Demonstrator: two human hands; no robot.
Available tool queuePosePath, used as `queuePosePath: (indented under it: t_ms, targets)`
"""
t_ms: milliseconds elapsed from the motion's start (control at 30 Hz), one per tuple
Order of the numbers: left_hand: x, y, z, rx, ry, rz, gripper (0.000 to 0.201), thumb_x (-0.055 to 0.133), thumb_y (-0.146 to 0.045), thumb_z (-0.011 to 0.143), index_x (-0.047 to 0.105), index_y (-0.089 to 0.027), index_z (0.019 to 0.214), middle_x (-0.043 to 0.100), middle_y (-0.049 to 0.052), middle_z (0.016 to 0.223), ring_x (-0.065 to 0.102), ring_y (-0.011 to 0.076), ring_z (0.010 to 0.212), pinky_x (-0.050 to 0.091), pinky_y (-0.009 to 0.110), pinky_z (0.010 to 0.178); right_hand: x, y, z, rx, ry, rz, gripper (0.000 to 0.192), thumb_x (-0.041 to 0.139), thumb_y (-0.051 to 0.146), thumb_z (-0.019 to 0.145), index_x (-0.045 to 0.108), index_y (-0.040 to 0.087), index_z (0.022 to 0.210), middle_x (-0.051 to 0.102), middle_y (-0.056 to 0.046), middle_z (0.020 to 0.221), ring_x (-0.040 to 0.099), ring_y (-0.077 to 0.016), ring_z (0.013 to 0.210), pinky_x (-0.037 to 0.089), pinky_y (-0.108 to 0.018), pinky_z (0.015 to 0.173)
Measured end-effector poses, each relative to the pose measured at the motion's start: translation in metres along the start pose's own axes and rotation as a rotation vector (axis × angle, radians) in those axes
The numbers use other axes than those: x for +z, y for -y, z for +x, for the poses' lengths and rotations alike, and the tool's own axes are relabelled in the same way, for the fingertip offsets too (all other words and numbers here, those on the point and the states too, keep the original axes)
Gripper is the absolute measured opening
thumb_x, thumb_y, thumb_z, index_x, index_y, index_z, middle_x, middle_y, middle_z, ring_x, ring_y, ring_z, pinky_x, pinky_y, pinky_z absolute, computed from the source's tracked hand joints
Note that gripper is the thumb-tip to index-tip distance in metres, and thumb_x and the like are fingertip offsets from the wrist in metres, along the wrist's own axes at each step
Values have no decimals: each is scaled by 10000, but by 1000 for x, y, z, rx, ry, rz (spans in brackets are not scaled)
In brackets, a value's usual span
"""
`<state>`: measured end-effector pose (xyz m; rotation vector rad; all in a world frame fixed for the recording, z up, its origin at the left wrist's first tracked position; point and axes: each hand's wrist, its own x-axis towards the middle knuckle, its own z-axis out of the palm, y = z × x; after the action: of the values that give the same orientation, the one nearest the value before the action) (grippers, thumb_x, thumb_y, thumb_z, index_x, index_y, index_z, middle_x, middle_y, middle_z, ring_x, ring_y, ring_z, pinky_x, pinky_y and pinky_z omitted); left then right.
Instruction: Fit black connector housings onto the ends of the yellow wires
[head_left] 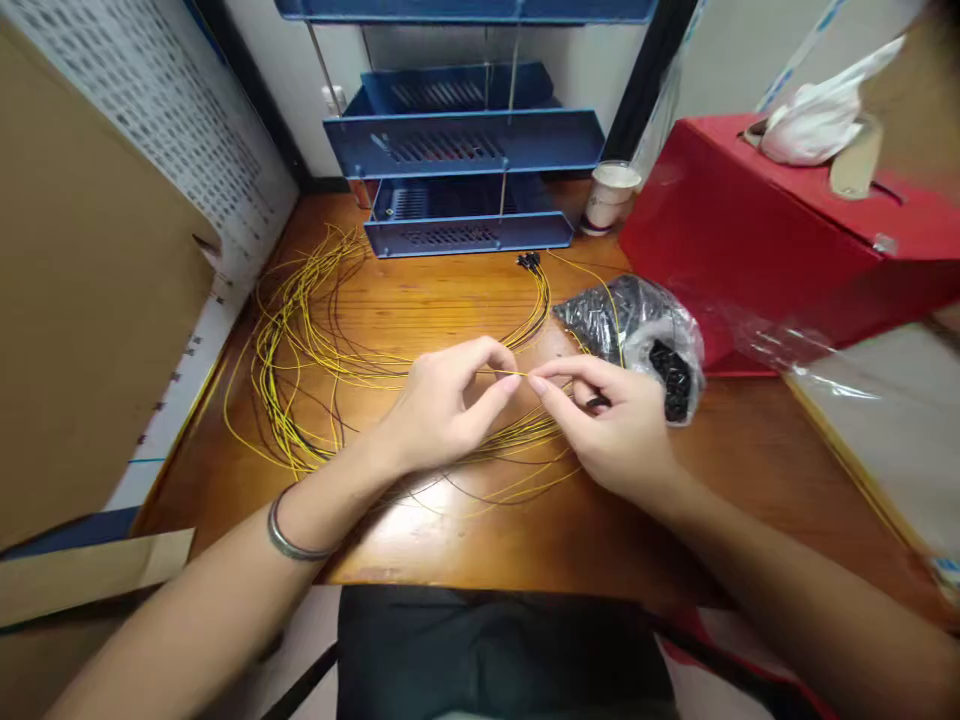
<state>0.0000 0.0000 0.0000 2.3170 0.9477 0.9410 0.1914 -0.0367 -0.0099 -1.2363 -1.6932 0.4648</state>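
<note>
Together, left hand [442,405] and right hand [611,425] pinch one yellow wire [504,373], seemingly taut between fingertips.

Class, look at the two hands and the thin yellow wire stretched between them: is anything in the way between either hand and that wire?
Nothing visible is. The left hand and the right hand both already pinch the thin yellow wire at their fingertips, above the wooden desk. The clear plastic bag of small black parts lies just behind the right hand, not between.
</note>
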Motion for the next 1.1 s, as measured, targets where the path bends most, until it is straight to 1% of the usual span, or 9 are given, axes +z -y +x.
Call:
queuePosePath:
  t_ms: [267, 633, 967, 1100]
  targets:
    - [-1, 3, 0, 24, -8, 35, 60, 582, -210, 939, 612, -159, 934, 684, -15, 838, 582, 93, 686, 423, 223, 674, -1, 0, 0, 29, 28, -5, 107, 671, 221, 875, 766, 173, 873, 286, 94, 517, 292, -69, 458, 255, -249, 476]
    - [-2, 5, 0, 68, 2, 51, 70, 586, -208, 940, 634, -157, 934, 699, -10, 828, 595, 95, 678, 415, 217, 649, -1, 1, -1, 37, 54, 1, 116, 667, 236, 881, 760, 167, 877, 275, 95, 531, 289, -70, 469, 260, -253, 485]
    - [-1, 4, 0, 47, -2, 40, 100, 580, -231, 959, 648, -161, 936, 699, -7, 827, 587, 93, 673, 433, 221, 669, -1, -2, 2, 49, 66, 15, 123, 665, 240, 885, 765, 169, 875, 290, 90, 532, 298, -72, 478, 271, -252, 493]
    - [0, 4, 0, 44, -24, 21, 111, 578, -230, 963, 657, -160, 930, 687, -12, 793, 557, 85, 627, 421, 219, 640, -1, -2, 1, 57, 75, 21, 126, 665, 250, 887, 763, 170, 883, 282, 90, 538, 293, -71, 479, 265, -254, 495]
